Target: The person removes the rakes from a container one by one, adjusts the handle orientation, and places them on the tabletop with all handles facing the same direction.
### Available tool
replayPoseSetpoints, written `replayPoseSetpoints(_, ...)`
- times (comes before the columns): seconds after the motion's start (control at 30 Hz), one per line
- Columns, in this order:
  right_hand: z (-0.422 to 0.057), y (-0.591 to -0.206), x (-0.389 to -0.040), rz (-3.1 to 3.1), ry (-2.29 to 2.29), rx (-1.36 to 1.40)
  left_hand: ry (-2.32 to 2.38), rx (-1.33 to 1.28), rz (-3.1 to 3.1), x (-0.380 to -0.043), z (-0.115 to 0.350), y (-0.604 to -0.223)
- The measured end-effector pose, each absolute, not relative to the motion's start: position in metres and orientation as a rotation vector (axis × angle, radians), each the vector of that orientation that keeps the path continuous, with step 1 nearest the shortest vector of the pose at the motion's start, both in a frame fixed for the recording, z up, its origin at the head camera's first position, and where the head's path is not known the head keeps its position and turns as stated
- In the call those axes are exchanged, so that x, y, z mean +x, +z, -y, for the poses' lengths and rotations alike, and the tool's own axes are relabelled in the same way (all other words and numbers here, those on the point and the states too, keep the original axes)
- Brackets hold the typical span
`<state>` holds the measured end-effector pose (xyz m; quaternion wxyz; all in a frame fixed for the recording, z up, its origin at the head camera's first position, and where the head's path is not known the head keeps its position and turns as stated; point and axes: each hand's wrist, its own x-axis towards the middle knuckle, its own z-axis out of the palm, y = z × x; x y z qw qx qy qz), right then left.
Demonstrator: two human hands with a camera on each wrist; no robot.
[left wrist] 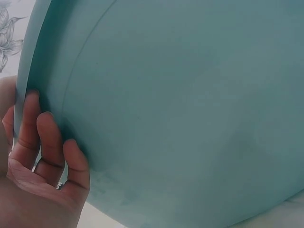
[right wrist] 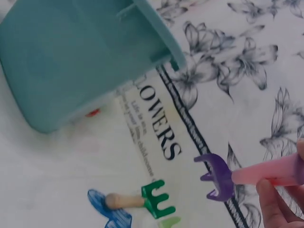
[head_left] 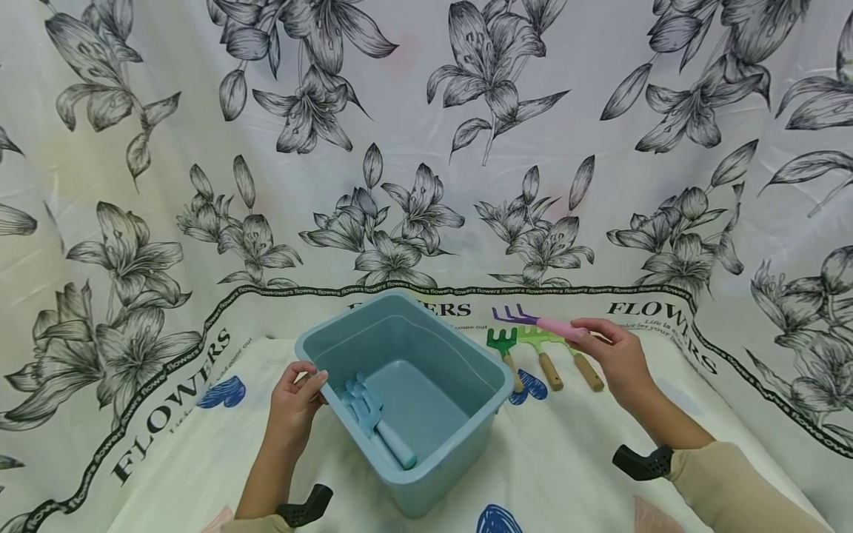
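Observation:
A blue-grey plastic tub [head_left: 440,477] is tilted in the middle of the head view, with light blue hand tools [head_left: 393,440] lying along its left inner side. My left hand [head_left: 296,400] grips the tub's left rim; in the left wrist view its fingers bend under the rim against the outer wall [left wrist: 180,95]. To the right of the tub, my right hand [head_left: 620,359] holds a small rake by its pink handle [head_left: 558,328]. Its purple tines [right wrist: 221,180] point toward the tub, apart from it.
Behind the tub's right side, a dark green rake [head_left: 502,341] and light green tools with wooden handles [head_left: 550,371] lie on the white printed cloth [head_left: 573,459]. A flower-patterned curtain [head_left: 413,96] rises at the back and sides.

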<state>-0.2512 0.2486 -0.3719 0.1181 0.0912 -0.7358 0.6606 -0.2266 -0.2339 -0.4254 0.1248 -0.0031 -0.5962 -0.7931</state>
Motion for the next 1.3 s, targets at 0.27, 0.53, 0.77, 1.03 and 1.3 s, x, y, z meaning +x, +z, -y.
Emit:
replayPoseSetpoints(0.27, -0.278, -0.392, -0.243, 2.19, 1.796, 0.056, -2.313, 0.014, 1.723, -0.226, 0.232, -0.425)
replayPoseSetpoints(0.53, -0.302, -0.407, -0.239, 2.28, 1.593, -0.205, -2.324, -0.001, 1.709, -0.228, 0.233, -0.425)
replayPoseSetpoints(0.77, -0.312, -0.419, -0.238, 2.343, 1.422, -0.359, -2.319, 0.017, 1.729, -0.227, 0.233, -0.424)
replayPoseSetpoints(1.03, -0.321, -0.437, -0.243, 2.409, 1.286, -0.461, -2.32, 0.028, 1.726, -0.228, 0.233, -0.424)
replayPoseSetpoints(1.3, -0.331, -0.456, -0.251, 2.388, 1.203, -0.578, -2.325, 0.025, 1.725, -0.228, 0.234, -0.425)
